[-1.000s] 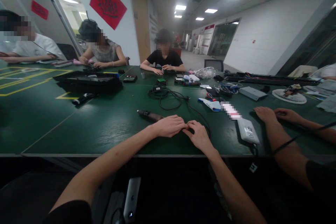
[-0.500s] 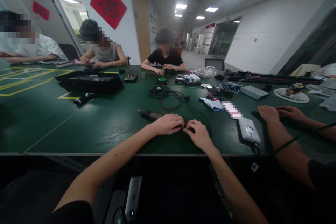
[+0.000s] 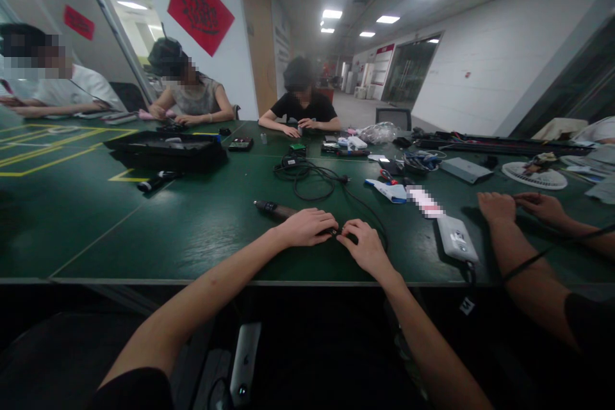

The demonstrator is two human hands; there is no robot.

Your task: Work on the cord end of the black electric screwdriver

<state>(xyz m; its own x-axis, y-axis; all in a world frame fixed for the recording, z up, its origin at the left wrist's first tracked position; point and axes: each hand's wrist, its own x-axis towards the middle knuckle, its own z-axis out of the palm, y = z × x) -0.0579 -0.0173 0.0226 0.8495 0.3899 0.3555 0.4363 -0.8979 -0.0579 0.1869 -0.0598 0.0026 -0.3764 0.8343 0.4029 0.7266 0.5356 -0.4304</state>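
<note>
My left hand (image 3: pixel 307 228) and my right hand (image 3: pixel 366 246) rest close together on the green table (image 3: pixel 192 230), near its front edge. Their fingertips meet over a small dark part between them. Both hands have curled fingers pinching it; what it is I cannot make out. A dark brown cylindrical tool (image 3: pixel 275 209) lies just behind my left hand, and my knuckles cover its near end. A black cable (image 3: pixel 312 180) runs from the coil farther back toward my hands.
A white power strip (image 3: pixel 456 238) lies right of my hands, next to a co-worker's forearms (image 3: pixel 509 230). A black tray (image 3: pixel 166 148) sits at the left. Three people sit at the far side. Scissors, a blue-white tool (image 3: pixel 387 190) and small parts lie mid-table.
My hands stay in the same spot, fingers shifting slightly on the small part. The co-worker's hands at the right moved a little to the right.
</note>
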